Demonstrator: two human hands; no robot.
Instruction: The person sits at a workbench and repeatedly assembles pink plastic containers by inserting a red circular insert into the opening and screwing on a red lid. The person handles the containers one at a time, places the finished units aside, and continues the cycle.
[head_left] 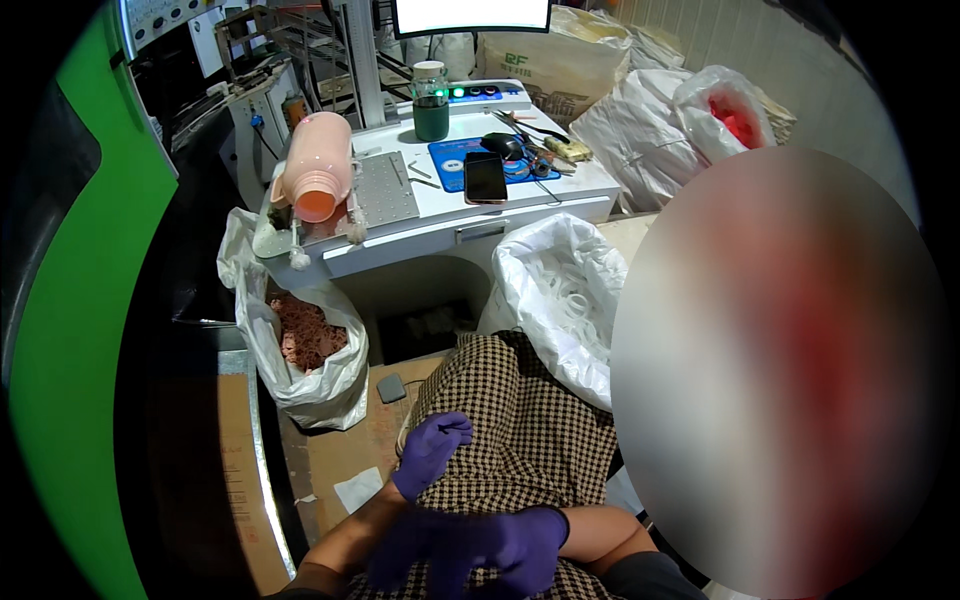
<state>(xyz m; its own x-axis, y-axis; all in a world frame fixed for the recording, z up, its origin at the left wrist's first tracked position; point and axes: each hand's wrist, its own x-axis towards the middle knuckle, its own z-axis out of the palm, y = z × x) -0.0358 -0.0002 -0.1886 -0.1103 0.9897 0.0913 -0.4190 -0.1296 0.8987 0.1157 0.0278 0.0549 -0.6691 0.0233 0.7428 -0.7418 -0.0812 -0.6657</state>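
Purple gloves cover both of my hands. My left hand (pixel 432 455) is over the checked cloth (pixel 490 385) on my lap, its fingers curled in; a small dark patch shows between them, and I cannot make out what they hold, if anything. Nearer to me, my right hand (pixel 520 550) lies across my lap, smeared by motion, so its fingers do not read clearly. Ahead, a large pink jug (pixel 322 160) lies on its side on a perforated metal plate (pixel 388 188) at the desk's left, its open mouth toward me.
The white desk (pixel 400 240) holds a phone (pixel 486 178), a mouse (pixel 502 146), tools and a bottle of green liquid (pixel 431 112). An open sack of reddish-brown pieces (pixel 310 335) stands left; a sack of white rings (pixel 568 300) stands right. A large blurred oval covers the far right.
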